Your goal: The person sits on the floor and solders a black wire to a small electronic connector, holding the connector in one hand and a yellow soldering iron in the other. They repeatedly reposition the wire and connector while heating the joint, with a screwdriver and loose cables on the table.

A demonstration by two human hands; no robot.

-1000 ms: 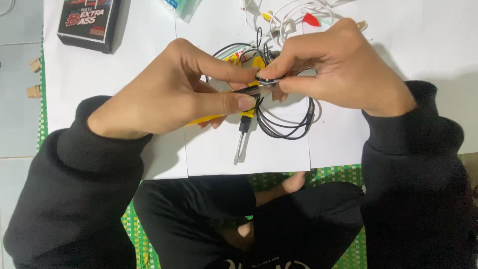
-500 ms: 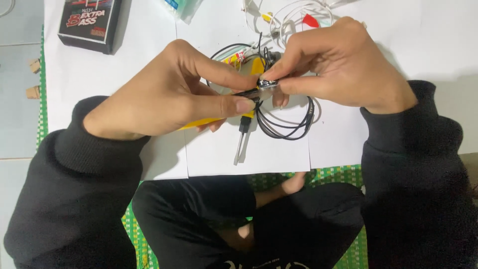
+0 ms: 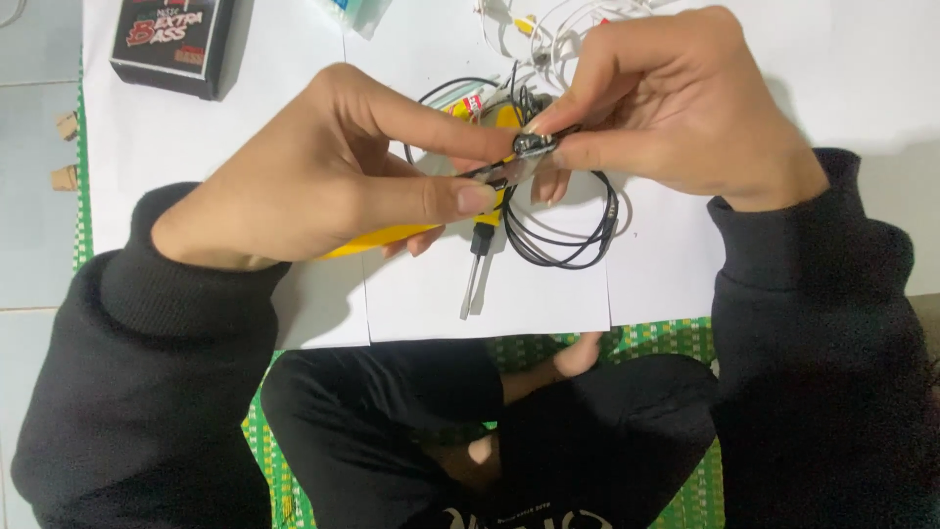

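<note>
Your legs are crossed on the green mat (image 3: 676,338). Above them, on white paper (image 3: 548,304), your left hand (image 3: 323,176) and right hand (image 3: 676,108) have moved closer together, both pinching the small black earpiece (image 3: 534,147) over the coiled black cable (image 3: 568,230) and yellow screwdriver (image 3: 470,235). Farther away lies a black box (image 3: 171,44).

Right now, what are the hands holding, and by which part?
Both hands, left hand and right hand, pinch a small dark metal piece by its ends; black cable hangs below.

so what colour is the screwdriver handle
Yellow with a black collar; the screwdriver shows best in the head view, lying under the left hand.
</note>
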